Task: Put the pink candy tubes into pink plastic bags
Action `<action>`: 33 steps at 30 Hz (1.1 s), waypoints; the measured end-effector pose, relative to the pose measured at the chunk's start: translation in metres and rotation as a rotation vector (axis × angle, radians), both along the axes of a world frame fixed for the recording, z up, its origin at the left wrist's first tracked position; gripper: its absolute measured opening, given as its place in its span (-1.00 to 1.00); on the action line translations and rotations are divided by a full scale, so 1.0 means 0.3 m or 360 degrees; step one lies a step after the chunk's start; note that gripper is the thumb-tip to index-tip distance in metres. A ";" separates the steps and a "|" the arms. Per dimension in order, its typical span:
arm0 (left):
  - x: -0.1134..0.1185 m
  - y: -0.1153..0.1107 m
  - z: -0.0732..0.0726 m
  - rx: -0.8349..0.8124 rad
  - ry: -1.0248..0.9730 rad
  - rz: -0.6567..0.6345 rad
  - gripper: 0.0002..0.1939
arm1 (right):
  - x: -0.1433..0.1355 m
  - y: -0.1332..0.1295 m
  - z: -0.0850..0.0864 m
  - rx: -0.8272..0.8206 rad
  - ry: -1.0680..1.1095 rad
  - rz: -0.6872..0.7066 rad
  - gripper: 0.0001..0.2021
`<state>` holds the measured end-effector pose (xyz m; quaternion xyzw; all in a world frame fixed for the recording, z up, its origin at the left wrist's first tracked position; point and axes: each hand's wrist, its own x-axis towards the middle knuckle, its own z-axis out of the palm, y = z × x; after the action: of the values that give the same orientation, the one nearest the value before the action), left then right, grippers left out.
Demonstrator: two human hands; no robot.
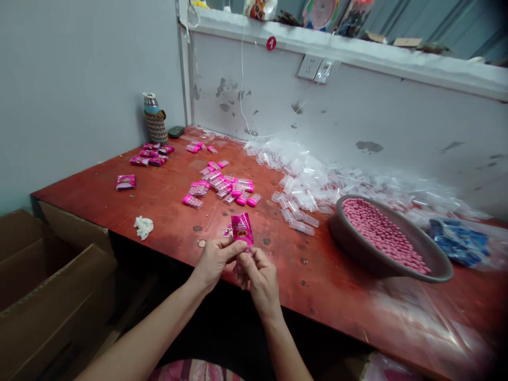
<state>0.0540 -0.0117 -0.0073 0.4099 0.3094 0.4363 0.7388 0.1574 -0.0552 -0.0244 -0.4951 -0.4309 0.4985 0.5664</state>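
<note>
Head view, and what a spread: the red surface (170, 211) ran right across, an open cardboard box (51, 296) below its left end! Along the wall sprawled a heap of clear containers (301, 180), and just in front, at right, sat a dark bowl (349, 243) loaded with pink pellets (381, 233). Mid-surface lay a cluster of pink-capped containers (216, 182). Then the hands, close together at the near edge: the left hand (216, 259) pinched a shiny pink packet (242, 227), while the right hand (260, 280) gripped its lower end, curled fingers hiding the rest. Off left, a crumpled white wad (143, 227)!
</note>
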 end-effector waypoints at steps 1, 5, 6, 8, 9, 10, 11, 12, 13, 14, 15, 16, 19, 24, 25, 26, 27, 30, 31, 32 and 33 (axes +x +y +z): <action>0.002 0.001 -0.004 -0.0013 0.0010 0.0054 -0.80 | 0.002 -0.003 0.000 0.0025 -0.0109 -0.0066 -0.79; 0.003 -0.011 -0.025 -0.0070 0.0069 0.0075 -0.79 | 0.011 -0.015 -0.008 -0.0011 -0.0207 -0.0074 -0.76; 0.003 -0.016 -0.030 -0.0072 0.0073 0.0044 -0.78 | 0.014 -0.016 -0.013 -0.0035 -0.0152 -0.0012 -0.76; 0.001 -0.026 -0.037 -0.0057 0.0053 0.0007 -0.76 | 0.019 -0.017 -0.023 -0.0066 -0.0096 0.0080 -0.74; 0.000 -0.028 -0.039 -0.0050 0.0032 0.0017 -0.76 | 0.022 -0.017 -0.027 -0.0068 -0.0133 0.0095 -0.73; -0.001 -0.028 -0.040 -0.0050 0.0012 0.0048 -0.76 | 0.026 -0.018 -0.029 -0.0055 -0.0226 0.0086 -0.73; -0.002 -0.026 -0.040 -0.0062 -0.0004 0.0083 -0.77 | 0.031 -0.019 -0.030 -0.0025 -0.0373 0.0057 -0.74; -0.003 -0.022 -0.040 -0.0085 -0.0009 0.0116 -0.77 | 0.035 -0.020 -0.029 0.0029 -0.0559 -0.0005 -0.74; -0.003 -0.018 -0.039 -0.0113 -0.0001 0.0145 -0.77 | 0.039 -0.022 -0.025 0.0120 -0.0768 -0.0110 -0.74; -0.003 -0.013 -0.039 -0.0142 0.0020 0.0173 -0.77 | 0.040 -0.023 -0.019 0.0249 -0.0983 -0.0243 -0.70; -0.003 -0.009 -0.039 -0.0169 0.0039 0.0189 -0.77 | 0.039 -0.022 -0.011 0.0402 -0.1192 -0.0374 -0.62; -0.001 -0.007 -0.040 -0.0198 0.0047 0.0184 -0.76 | 0.035 -0.021 -0.002 0.0565 -0.1382 -0.0467 -0.51; 0.008 -0.012 -0.042 -0.0297 0.0015 0.0116 -0.77 | 0.005 -0.009 0.025 0.0941 -0.1782 -0.0418 -0.36; 0.019 -0.031 -0.038 -0.0360 0.0103 0.0159 -0.79 | -0.033 0.020 0.029 0.1095 -0.1854 -0.0360 -0.48; 0.020 -0.032 -0.039 -0.0369 0.0102 0.0167 -0.80 | -0.032 0.025 0.024 0.1122 -0.1831 -0.0366 -0.50; 0.021 -0.032 -0.043 -0.0377 0.0094 0.0174 -0.81 | -0.029 0.030 0.018 0.1147 -0.1813 -0.0372 -0.53; 0.023 -0.031 -0.048 -0.0381 0.0086 0.0182 -0.81 | -0.026 0.035 0.012 0.1160 -0.1797 -0.0379 -0.55; 0.029 -0.028 -0.070 -0.0351 0.0056 0.0192 -0.80 | -0.018 0.046 0.001 0.1120 -0.1740 -0.0390 -0.60; 0.032 -0.028 -0.076 -0.0335 0.0042 0.0185 -0.79 | -0.016 0.050 -0.001 0.1090 -0.1717 -0.0379 -0.62; 0.034 -0.028 -0.080 -0.0323 0.0028 0.0174 -0.79 | -0.015 0.053 0.000 0.1059 -0.1691 -0.0365 -0.64; 0.037 -0.028 -0.082 -0.0314 0.0017 0.0168 -0.80 | -0.015 0.055 0.001 0.1030 -0.1661 -0.0348 -0.65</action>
<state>0.0651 -0.0200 -0.0321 0.3206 0.3759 0.4399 0.7499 0.1530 -0.0386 -0.0241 -0.5178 -0.7269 -0.0259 0.4503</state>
